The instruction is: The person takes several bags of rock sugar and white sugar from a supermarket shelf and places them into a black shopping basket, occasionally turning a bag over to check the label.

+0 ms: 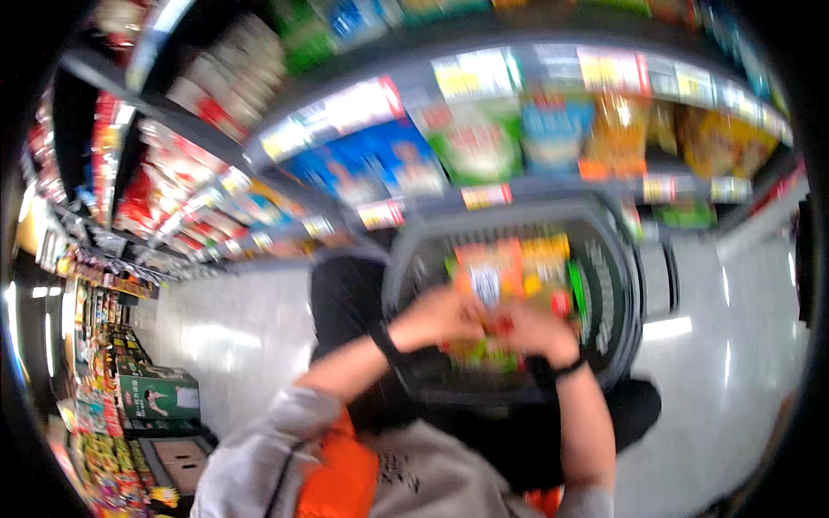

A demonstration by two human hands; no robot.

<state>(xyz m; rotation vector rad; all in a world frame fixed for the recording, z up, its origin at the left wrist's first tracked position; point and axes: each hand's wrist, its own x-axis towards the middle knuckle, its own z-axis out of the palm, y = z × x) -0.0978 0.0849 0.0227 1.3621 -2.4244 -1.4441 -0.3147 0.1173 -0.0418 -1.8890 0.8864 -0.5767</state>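
Directly before me stands a dark plastic shopping basket [609,285] with several coloured snack packets in it. Both of my hands are over the basket, close together at the packets. My left hand [450,317] is at the lower edge of an orange packet [489,259] with a white patch. Beside it, my right hand [537,330] has bent fingers near a small red thing. A yellow packet [547,249] lies to the right of the orange one, with a bright green edge beside it. Motion blur hides the fingertips, so whether either hand grips a packet is unclear.
Beyond the basket runs a store shelf [557,188] with blue, green and orange bags [615,139] and price tags. More shelving curves away at left above a shiny floor [220,343]. A green printed box [162,395] stands at lower left. My knees flank the basket.
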